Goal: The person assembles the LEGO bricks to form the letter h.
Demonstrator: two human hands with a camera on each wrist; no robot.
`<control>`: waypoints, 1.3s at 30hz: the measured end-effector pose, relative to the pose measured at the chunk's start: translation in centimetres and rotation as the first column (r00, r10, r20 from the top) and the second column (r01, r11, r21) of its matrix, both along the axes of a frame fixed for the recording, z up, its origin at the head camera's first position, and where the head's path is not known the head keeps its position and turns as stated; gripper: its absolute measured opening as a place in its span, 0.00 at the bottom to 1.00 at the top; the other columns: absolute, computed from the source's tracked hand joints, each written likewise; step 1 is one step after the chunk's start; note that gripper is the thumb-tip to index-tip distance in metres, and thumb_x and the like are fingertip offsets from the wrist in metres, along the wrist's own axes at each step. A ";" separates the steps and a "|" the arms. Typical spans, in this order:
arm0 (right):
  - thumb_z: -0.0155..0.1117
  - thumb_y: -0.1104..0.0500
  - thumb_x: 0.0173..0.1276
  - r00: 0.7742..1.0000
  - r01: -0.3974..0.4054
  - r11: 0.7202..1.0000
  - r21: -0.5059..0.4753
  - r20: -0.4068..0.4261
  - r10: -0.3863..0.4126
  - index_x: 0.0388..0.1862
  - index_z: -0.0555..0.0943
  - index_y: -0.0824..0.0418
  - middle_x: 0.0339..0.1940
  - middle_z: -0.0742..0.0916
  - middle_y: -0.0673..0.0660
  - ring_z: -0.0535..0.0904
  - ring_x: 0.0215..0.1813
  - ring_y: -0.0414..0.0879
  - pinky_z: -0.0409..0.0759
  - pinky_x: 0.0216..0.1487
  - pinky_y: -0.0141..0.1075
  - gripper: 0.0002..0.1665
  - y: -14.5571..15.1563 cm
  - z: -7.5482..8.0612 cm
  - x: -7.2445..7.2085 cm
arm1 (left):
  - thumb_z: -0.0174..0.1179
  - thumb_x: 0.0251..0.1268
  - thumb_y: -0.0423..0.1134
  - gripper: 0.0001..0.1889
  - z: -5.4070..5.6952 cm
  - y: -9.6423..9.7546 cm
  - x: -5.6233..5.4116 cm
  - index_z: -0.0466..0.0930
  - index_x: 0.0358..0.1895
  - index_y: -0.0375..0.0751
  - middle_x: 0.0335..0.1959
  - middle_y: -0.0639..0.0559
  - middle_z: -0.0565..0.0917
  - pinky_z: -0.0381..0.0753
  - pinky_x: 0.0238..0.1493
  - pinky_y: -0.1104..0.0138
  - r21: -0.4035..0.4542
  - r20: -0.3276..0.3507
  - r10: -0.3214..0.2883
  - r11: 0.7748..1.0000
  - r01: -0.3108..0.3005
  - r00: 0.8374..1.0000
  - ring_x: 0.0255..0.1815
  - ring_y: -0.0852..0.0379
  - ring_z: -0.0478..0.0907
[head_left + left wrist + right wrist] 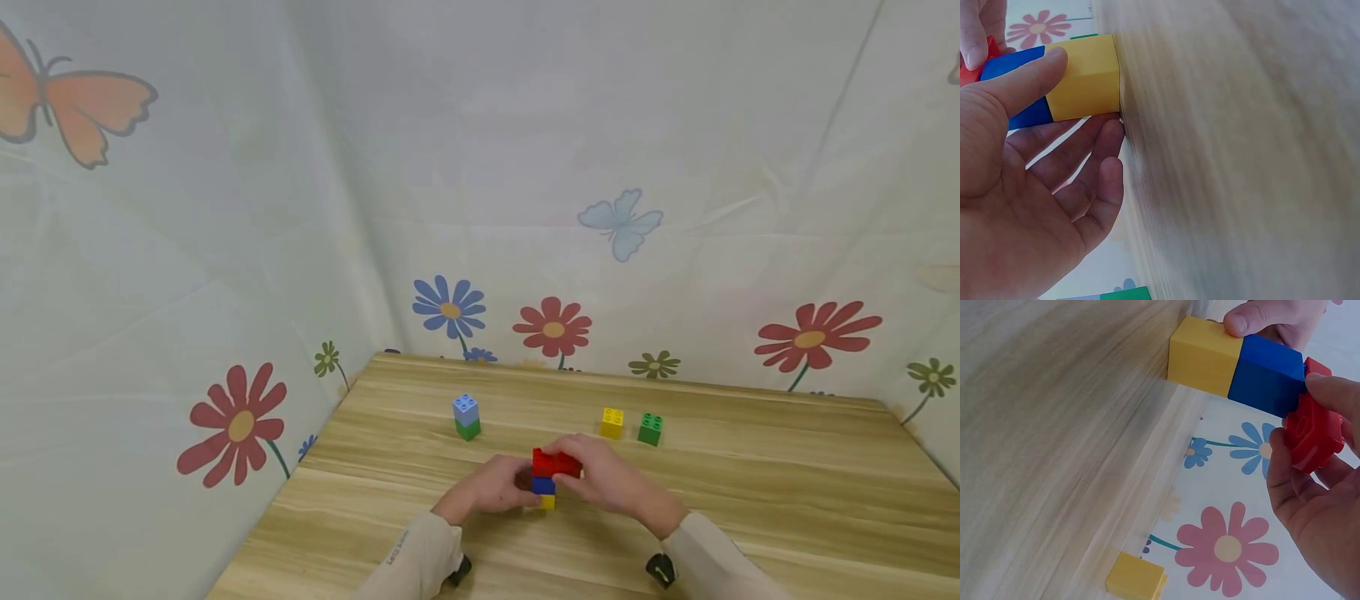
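Note:
A yellow brick [1204, 355] stands on the wooden tabletop with a blue brick [1266, 374] on top of it. My left hand [498, 485] holds this stack from the left, its thumb across the blue and yellow sides in the left wrist view. Over the blue brick lies a longer red brick [555, 463], one end on it and the other jutting out to the right. My right hand [609, 477] grips the red brick between thumb and fingers, its hollow underside partly showing in the right wrist view. Whether the red brick sits fully down, I cannot tell.
Farther back on the table [750, 467] at left, a light blue brick [466, 408] sits on a green brick [468, 429]. Behind my right hand are a single yellow brick [612, 423] and a green brick [650, 429]. A flower-printed curtain [510, 167] hangs behind the table.

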State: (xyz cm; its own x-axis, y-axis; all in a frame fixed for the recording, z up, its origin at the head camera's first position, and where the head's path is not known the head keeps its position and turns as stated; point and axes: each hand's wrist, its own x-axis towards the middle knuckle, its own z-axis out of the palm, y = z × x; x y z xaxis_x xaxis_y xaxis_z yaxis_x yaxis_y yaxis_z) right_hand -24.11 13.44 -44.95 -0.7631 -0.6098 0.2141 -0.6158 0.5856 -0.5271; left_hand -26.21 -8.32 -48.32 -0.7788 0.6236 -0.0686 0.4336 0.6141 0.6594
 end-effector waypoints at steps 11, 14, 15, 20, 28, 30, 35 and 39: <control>0.67 0.55 0.64 1.000 0.003 0.998 0.057 -0.024 -0.002 0.53 0.77 0.52 0.50 0.80 0.48 0.74 0.49 0.43 0.77 0.50 0.40 0.18 -0.3 0.4 -0.1 | 0.68 0.56 0.40 0.20 0.0 0.2 0.1 0.79 0.53 0.46 0.42 0.60 0.83 0.75 0.47 0.69 0.012 0.016 0.027 1.000 -0.027 1.000 0.42 0.66 0.77; 0.68 0.55 0.62 1.000 0.012 0.998 0.064 -0.020 -0.011 0.52 0.77 0.52 0.50 0.80 0.48 0.74 0.49 0.43 0.77 0.51 0.40 0.19 -0.5 0.5 -0.2 | 0.68 0.57 0.40 0.20 0.0 0.1 0.1 0.78 0.53 0.46 0.43 0.60 0.83 0.75 0.48 0.69 0.019 0.017 0.019 1.000 -0.019 1.000 0.43 0.66 0.78; 0.68 0.55 0.62 1.000 0.015 0.998 0.066 -0.020 -0.013 0.51 0.77 0.52 0.49 0.80 0.48 0.74 0.48 0.43 0.77 0.51 0.40 0.19 -0.5 0.5 -0.3 | 0.68 0.57 0.40 0.20 0.0 0.1 0.1 0.78 0.53 0.46 0.43 0.60 0.82 0.75 0.48 0.69 0.019 0.020 0.019 1.000 -0.020 1.000 0.43 0.66 0.78; 0.69 0.55 0.61 1.000 0.023 0.997 0.069 -0.023 -0.021 0.49 0.76 0.50 0.47 0.80 0.46 0.74 0.47 0.42 0.77 0.50 0.39 0.18 -0.6 0.4 -0.4 | 0.68 0.57 0.41 0.20 -0.2 0.1 -0.1 0.78 0.53 0.46 0.43 0.61 0.83 0.75 0.48 0.70 0.009 0.011 0.017 1.000 -0.017 1.000 0.42 0.67 0.77; 0.69 0.57 0.61 0.999 0.018 1.000 0.018 -0.049 -0.017 0.49 0.76 0.51 0.46 0.81 0.46 0.73 0.44 0.41 0.77 0.47 0.36 0.18 -0.7 0.0 0.0 | 0.68 0.57 0.41 0.19 -0.2 0.2 0.0 0.79 0.53 0.47 0.43 0.61 0.83 0.75 0.48 0.69 0.000 0.010 0.024 1.000 -0.024 1.000 0.42 0.66 0.77; 0.70 0.57 0.60 0.998 0.023 1.000 0.015 -0.054 -0.022 0.48 0.76 0.51 0.46 0.81 0.46 0.73 0.44 0.41 0.77 0.46 0.36 0.18 -0.7 -0.1 0.0 | 0.67 0.57 0.41 0.19 -0.2 0.2 0.0 0.79 0.53 0.48 0.43 0.61 0.83 0.75 0.48 0.69 0.002 0.012 0.022 1.000 -0.022 1.000 0.43 0.66 0.78; 0.70 0.57 0.60 0.998 0.022 0.999 0.029 -0.065 -0.020 0.48 0.76 0.51 0.45 0.81 0.46 0.73 0.44 0.41 0.77 0.46 0.36 0.18 -0.7 0.3 0.1 | 0.68 0.57 0.40 0.18 0.1 0.2 0.2 0.79 0.52 0.47 0.43 0.61 0.83 0.75 0.48 0.70 0.008 0.009 0.017 1.000 -0.017 1.000 0.43 0.67 0.78; 0.70 0.56 0.60 0.997 0.013 0.999 0.043 -0.074 -0.010 0.48 0.77 0.51 0.45 0.81 0.46 0.74 0.44 0.41 0.77 0.47 0.36 0.18 -0.7 0.5 0.2 | 0.68 0.57 0.40 0.18 0.3 0.3 0.3 0.79 0.52 0.47 0.42 0.61 0.83 0.75 0.47 0.70 0.007 0.007 0.018 1.000 -0.018 1.000 0.42 0.67 0.78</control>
State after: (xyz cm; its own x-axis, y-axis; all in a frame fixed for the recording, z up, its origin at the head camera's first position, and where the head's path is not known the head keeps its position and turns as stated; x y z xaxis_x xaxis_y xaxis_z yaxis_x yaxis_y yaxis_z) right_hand -23.89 12.74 -44.42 -0.7535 -0.6106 0.2435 -0.6448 0.6143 -0.4548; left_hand -25.86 -8.05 -48.05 -0.7894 0.6100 -0.0696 0.4179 0.6169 0.6669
